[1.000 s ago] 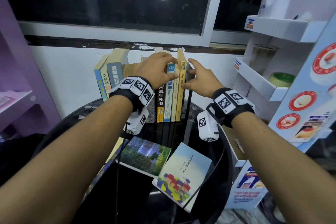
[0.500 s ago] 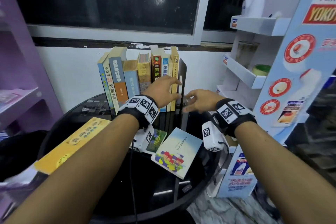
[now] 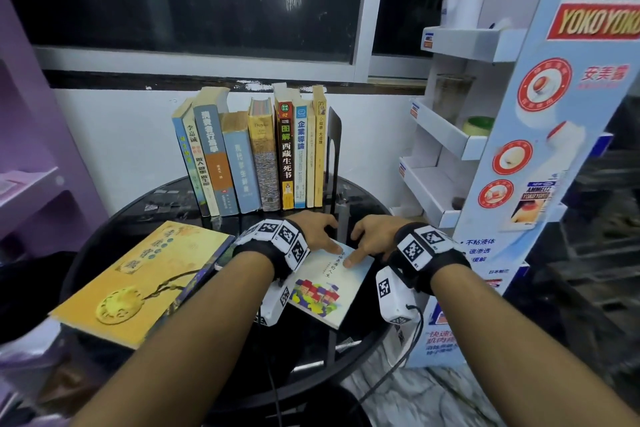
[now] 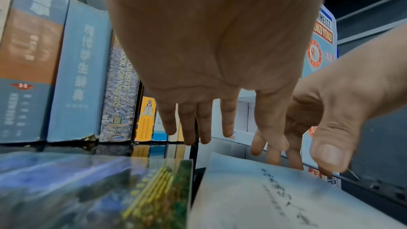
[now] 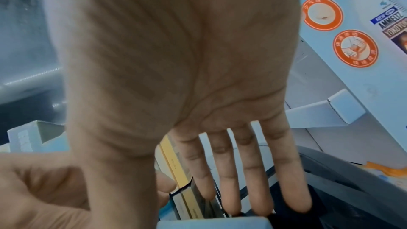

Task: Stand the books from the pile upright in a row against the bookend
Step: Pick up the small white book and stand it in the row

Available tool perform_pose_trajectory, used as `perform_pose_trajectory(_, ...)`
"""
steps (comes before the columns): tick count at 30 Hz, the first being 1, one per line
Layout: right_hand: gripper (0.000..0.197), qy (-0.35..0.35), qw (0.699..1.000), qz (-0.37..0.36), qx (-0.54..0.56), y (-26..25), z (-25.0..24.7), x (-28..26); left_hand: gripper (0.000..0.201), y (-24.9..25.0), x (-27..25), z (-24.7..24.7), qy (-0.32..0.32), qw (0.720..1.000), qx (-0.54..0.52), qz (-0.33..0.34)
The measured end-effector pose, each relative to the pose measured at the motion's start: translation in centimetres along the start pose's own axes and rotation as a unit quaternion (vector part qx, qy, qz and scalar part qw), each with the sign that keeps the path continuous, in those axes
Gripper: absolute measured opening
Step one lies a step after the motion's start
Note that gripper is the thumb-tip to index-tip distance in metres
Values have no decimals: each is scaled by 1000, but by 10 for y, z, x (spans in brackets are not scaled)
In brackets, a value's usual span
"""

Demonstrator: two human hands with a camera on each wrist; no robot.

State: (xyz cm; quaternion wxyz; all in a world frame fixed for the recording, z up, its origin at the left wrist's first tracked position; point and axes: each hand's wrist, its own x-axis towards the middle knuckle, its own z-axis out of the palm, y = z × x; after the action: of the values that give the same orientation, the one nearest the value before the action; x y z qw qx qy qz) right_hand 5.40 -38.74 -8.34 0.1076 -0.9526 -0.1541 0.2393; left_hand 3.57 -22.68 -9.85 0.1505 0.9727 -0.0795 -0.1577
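Both hands (image 3: pixel 341 236) flat over glossy rectangular paperback (image 3: pixel 329 282).

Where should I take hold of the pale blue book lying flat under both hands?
Probably by its two long side edges. The pale blue book lies flat, cover up, and slightly skewed on the black table. The left hand and right hand already flank its far end, fingers straight, so each can close from its own side.
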Motion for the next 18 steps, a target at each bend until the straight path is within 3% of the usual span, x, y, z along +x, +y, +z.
perform_pose_trajectory(5, 74, 17, 999, 4, -34, -2, 10, 3, 80, 0, 5, 6, -42, 998, 45, -13)
perform_pose_trajectory(12, 68, 24, 1000, 0, -16, 2, 14, 7, 81, 1, 10, 8, -16, 998, 60, 2)
perform_pose_trajectory(18, 56, 4, 1000, -7, 21, 7, 13, 7, 71, 0, 11, 7, 12, 998, 46, 30)
